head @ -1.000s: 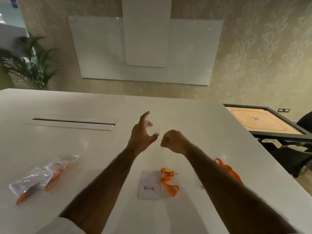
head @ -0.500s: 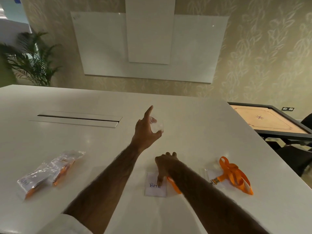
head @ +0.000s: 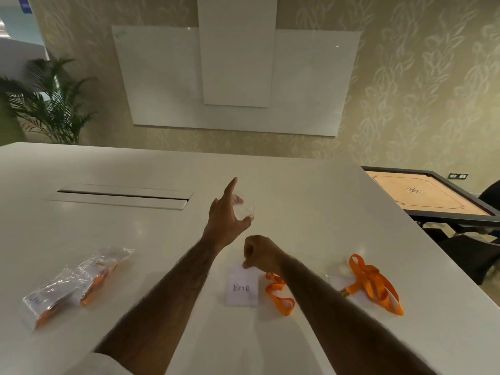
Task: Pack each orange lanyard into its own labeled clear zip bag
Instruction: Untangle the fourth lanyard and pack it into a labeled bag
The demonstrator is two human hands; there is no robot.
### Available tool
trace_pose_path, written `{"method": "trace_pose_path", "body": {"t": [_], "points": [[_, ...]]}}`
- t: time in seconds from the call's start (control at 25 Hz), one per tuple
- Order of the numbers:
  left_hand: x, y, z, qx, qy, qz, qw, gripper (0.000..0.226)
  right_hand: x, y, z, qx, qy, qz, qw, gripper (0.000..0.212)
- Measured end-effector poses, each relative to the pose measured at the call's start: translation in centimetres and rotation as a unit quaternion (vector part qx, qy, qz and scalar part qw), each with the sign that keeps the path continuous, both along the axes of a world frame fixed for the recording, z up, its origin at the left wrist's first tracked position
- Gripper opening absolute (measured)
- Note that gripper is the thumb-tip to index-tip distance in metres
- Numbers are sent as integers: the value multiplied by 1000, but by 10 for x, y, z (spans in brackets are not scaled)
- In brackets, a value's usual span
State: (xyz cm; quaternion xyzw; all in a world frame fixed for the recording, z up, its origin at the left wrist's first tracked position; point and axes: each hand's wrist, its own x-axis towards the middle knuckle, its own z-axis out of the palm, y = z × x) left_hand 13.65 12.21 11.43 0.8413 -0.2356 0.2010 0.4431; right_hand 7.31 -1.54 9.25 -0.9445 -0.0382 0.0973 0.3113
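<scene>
My left hand (head: 226,221) is raised over the white table (head: 311,201). Its thumb and fingers pinch a small clear zip bag (head: 244,209), and its index finger points away. My right hand (head: 261,253) is down at the table, fingers closed on the top edge of a white card with handwriting (head: 242,289). An orange lanyard (head: 280,296) lies looped just right of that card, partly under my right forearm. A second orange lanyard (head: 374,284) lies further right, beside a clear bag or card (head: 335,280).
Two clear bags with orange lanyards inside (head: 73,282) lie at the near left. A cable slot (head: 121,197) is set into the table behind them. A carrom board (head: 427,194) and dark chair stand off the right edge; a plant (head: 48,104) stands far left.
My right hand dropped from beside the left hand to the card, and now pinches its top edge. The left hand kept the clear bag raised.
</scene>
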Motion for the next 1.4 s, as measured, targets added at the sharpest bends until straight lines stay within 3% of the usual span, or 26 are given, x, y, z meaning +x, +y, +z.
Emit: {"method": "trace_pose_path", "body": {"t": [0.16, 0.32, 0.44, 0.68, 1.16, 1.4], "points": [[5, 7, 8, -44, -15, 31, 998, 107, 2, -33, 41, 124, -54, -78, 988, 15], [8, 6, 15, -37, -26, 49, 998, 109, 1, -73, 99, 218, -235, -250, 914, 8], [8, -4, 16, 6, -36, 48, 998, 110, -2, -78, 132, 251, -326, -229, 882, 6], [10, -21, 17, 90, -62, 44, 993, 116, -9, -61, 152, 180, -355, -149, 905, 8], [9, -25, 29, 151, -69, 15, 986, 128, -13, -56, 160, 68, -288, -116, 948, 20], [6, -30, 31, 138, -81, -32, 987, 131, -9, -52, 162, 89, -290, -135, 943, 18]]}}
